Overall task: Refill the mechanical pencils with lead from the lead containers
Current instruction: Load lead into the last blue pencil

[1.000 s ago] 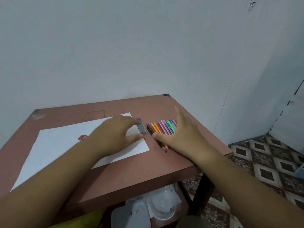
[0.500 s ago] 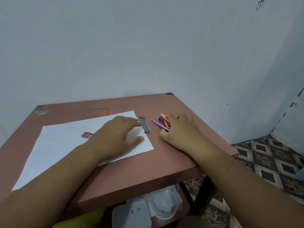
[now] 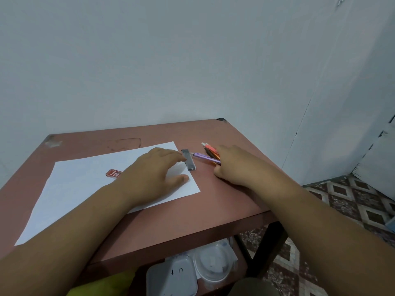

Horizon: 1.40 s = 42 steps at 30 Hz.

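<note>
Resting on the white paper (image 3: pixel 70 195), the left hand (image 3: pixel 154 174) is lying relaxed and uncurled, its fingertips touching the grey lead container (image 3: pixel 189 160) at the sheet's right edge. Beside it the right hand (image 3: pixel 235 165) is curling around a bunch of mechanical pencils (image 3: pixel 208 155) on the brown table (image 3: pixel 192 221). A red lead container (image 3: pixel 114 173) is lying on the paper, left of the left hand.

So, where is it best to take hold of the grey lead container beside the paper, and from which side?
Probably pinch the grey lead container across its two long edges, near the middle, coming from above. It lies flat on the table at the paper's right edge, narrow and thin. The left hand's fingertips already touch its left side; the purple pencil lies close on the right.
</note>
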{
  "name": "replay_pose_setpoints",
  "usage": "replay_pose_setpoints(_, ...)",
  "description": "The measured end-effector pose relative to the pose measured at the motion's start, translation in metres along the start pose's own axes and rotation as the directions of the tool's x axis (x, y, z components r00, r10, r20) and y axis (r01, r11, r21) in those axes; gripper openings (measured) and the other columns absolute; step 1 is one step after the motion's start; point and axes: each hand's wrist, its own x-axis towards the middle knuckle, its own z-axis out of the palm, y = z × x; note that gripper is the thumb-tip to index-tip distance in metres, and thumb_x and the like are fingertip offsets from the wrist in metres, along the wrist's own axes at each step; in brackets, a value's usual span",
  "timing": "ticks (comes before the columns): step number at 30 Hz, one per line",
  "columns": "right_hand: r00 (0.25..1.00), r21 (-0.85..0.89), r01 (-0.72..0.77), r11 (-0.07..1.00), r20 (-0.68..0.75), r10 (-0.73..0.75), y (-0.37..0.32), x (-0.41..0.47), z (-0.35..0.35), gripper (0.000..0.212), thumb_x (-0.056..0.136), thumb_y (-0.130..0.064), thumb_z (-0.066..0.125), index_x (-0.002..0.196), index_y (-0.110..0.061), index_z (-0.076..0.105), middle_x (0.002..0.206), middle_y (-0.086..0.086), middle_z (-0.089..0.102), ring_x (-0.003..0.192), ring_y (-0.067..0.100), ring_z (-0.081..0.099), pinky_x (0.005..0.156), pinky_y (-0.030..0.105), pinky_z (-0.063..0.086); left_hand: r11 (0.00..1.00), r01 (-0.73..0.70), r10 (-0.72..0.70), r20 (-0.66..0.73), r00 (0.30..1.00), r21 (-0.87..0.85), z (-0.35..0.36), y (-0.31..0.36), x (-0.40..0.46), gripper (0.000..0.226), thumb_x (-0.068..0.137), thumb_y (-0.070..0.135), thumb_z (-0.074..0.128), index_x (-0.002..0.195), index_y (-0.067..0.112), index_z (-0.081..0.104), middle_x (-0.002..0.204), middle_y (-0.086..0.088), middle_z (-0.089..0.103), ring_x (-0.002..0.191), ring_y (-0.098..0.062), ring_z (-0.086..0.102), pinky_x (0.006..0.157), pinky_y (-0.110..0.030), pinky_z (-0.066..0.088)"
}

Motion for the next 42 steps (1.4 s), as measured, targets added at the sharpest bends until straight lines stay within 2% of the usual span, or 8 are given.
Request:
replay_pose_setpoints(7,0.999,-0.021,-0.006,1.000,0.032,0.006,-0.0003,-0.0020,-0.0068,0.024,0.091,-0.020,0.059,0.112,-0.016,0.050,0.089,0.002,0.052,0.068,0.014,0.048,0.055,0.029,0.035,1.000,-0.005,0.005,-0.001,1.000,-0.011,0.0016,-0.0002,0.0004,0.052,0.093,0.056,0.057,0.142,0.040,0.049,0.147,0.022,0.046,0.139,-0.003,0.034,0.114,-0.026,0.029)
replay_pose_setpoints(14,0.999,-0.065,0.009,0.998,0.053,-0.005,-0.0040,-0.0016,-0.0078,0.022,0.091,-0.026,0.061,0.106,-0.017,0.048,0.088,0.002,0.052,0.069,0.015,0.050,0.055,0.030,0.037,0.999,-0.037,0.037,0.009,0.999,-0.010,0.0020,-0.0052,0.0052,0.050,0.092,0.057,0.059,0.139,0.039,0.052,0.144,0.020,0.051,0.136,-0.007,0.039,0.114,-0.031,0.034)
replay_pose_setpoints(23,0.999,-0.028,0.027,0.999,0.034,-0.026,0.0002,-0.0050,-0.0075,0.020,0.091,-0.026,0.060,0.104,-0.020,0.047,0.088,0.001,0.053,0.070,0.016,0.050,0.055,0.030,0.035,0.999,-0.034,0.034,0.007,0.999,-0.015,0.0006,-0.0067,0.0062,0.049,0.092,0.056,0.060,0.138,0.040,0.052,0.142,0.018,0.053,0.133,-0.007,0.041,0.111,-0.029,0.035)
replay_pose_setpoints(29,0.998,-0.055,0.062,0.997,0.016,-0.062,-0.0037,-0.0025,-0.0050,0.027,0.088,-0.021,0.061,0.114,-0.018,0.053,0.095,0.004,0.058,0.073,0.018,0.053,0.060,0.031,0.042,1.000,-0.024,0.024,0.015,1.000,-0.005,-0.0002,-0.0066,0.0064,0.052,0.093,0.056,0.060,0.141,0.038,0.051,0.145,0.017,0.051,0.137,-0.008,0.039,0.112,-0.029,0.032)
replay_pose_setpoints(35,0.998,-0.028,0.063,0.998,0.001,-0.063,-0.0080,-0.0043,-0.0028,0.020,0.088,-0.019,0.063,0.100,-0.020,0.048,0.089,0.002,0.053,0.070,0.016,0.049,0.055,0.029,0.036,1.000,-0.027,0.027,0.014,1.000,-0.004,-0.0004,-0.0051,0.0039,0.052,0.093,0.057,0.059,0.141,0.041,0.049,0.145,0.018,0.051,0.136,-0.008,0.040,0.114,-0.033,0.035)
replay_pose_setpoints(42,0.999,0.047,0.033,0.998,0.026,-0.035,-0.0061,-0.0037,-0.0091,0.019,0.086,-0.023,0.065,0.095,-0.020,0.049,0.089,0.002,0.053,0.070,0.017,0.049,0.057,0.030,0.038,0.999,-0.034,0.034,0.016,0.999,0.010,-0.0029,-0.0085,0.0053,0.052,0.093,0.058,0.058,0.142,0.042,0.048,0.145,0.018,0.051,0.136,-0.008,0.040,0.113,-0.031,0.035)
